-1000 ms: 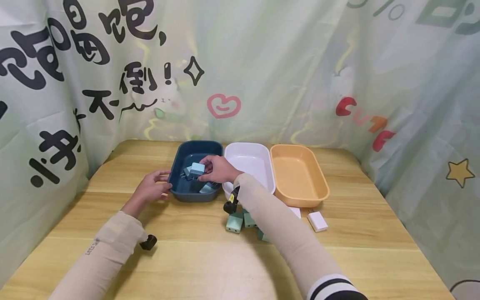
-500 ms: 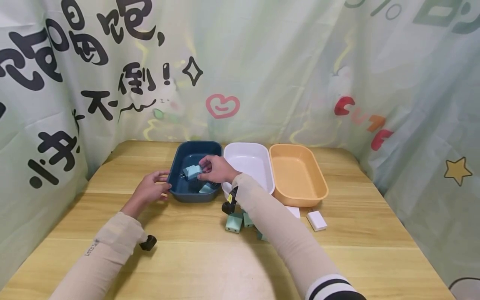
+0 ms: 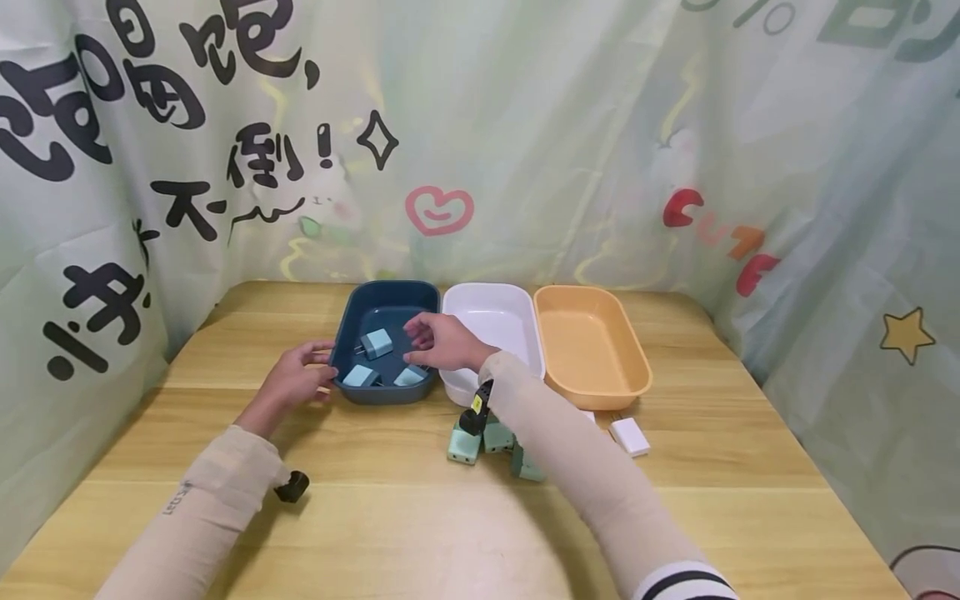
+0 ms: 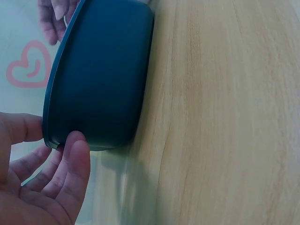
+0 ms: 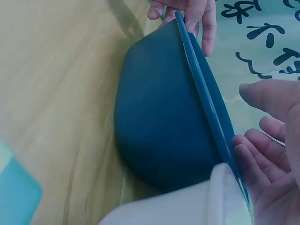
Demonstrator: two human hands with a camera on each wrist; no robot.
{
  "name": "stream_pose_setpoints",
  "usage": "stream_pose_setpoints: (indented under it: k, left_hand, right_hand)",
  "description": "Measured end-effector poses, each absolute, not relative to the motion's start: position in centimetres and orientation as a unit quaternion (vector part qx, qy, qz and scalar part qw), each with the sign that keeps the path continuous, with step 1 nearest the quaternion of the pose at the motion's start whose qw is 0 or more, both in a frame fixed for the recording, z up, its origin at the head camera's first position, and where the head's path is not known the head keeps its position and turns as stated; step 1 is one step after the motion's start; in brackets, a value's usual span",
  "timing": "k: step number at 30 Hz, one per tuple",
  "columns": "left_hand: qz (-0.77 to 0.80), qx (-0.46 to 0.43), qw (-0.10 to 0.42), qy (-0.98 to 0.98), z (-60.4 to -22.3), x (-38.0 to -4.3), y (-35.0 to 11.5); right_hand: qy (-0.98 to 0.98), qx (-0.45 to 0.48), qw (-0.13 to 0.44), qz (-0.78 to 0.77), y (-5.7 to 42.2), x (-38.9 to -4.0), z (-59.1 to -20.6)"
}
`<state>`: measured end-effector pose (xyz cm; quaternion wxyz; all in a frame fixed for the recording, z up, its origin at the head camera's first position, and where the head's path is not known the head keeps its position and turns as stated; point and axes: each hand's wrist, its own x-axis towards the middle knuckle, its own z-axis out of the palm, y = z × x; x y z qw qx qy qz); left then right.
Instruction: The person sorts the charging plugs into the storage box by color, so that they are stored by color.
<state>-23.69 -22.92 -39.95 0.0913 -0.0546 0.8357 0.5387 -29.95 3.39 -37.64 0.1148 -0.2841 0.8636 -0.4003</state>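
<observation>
In the head view, my left hand (image 3: 295, 379) holds the left rim of a dark blue bin (image 3: 385, 397), with fingers and thumb on either side of that rim in the left wrist view. Three light blue charger plugs lie inside the bin: one charger plug (image 3: 377, 342) near the middle, another charger plug (image 3: 362, 377) at the front left, and a third charger plug (image 3: 411, 376) at the front right. Above the bin's right side, my right hand (image 3: 447, 342) is held with relaxed, parted fingers and nothing between them.
A white bin (image 3: 491, 293) and an orange bin (image 3: 592, 400) stand to the right of the blue one. Several green charger plugs (image 3: 464, 444) lie in front, partly under my right forearm. White charger plugs (image 3: 629, 437) lie before the orange bin. A printed curtain (image 3: 525, 167) hangs behind.
My right hand has let go of a light blue charger plug, which now lies in the blue bin, and has drawn slightly right. The left hand stays at the bin's rim.
</observation>
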Motion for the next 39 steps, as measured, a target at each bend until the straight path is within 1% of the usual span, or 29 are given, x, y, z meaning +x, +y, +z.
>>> stream_pose_setpoints:
  k: [7,17,26,33,39]
  left_hand:
    - [0.539,-0.052,0.093,0.835,-40.0,-23.7,-22.9]
    - [0.539,-0.049,0.097,0.835,-39.6,-23.6,-22.7]
    - [0.537,-0.050,0.097,0.837,-39.7,-23.3,-22.8]
    - [0.533,-0.053,0.097,0.839,-39.8,-23.4,-22.9]
    - [0.534,-0.049,0.094,0.839,-39.8,-23.3,-22.8]
  right_hand:
    - [0.864,-0.284,0.122,-0.397,5.0,-28.9,-37.0]
    - [0.851,-0.325,0.102,-0.400,7.6,-27.1,-36.1]
    - [0.830,-0.354,0.078,-0.425,11.1,-24.9,-36.0]
    - [0.826,-0.354,0.089,-0.430,13.7,-23.3,-36.0]
    - [0.819,-0.344,0.098,-0.448,15.8,-21.9,-36.8]
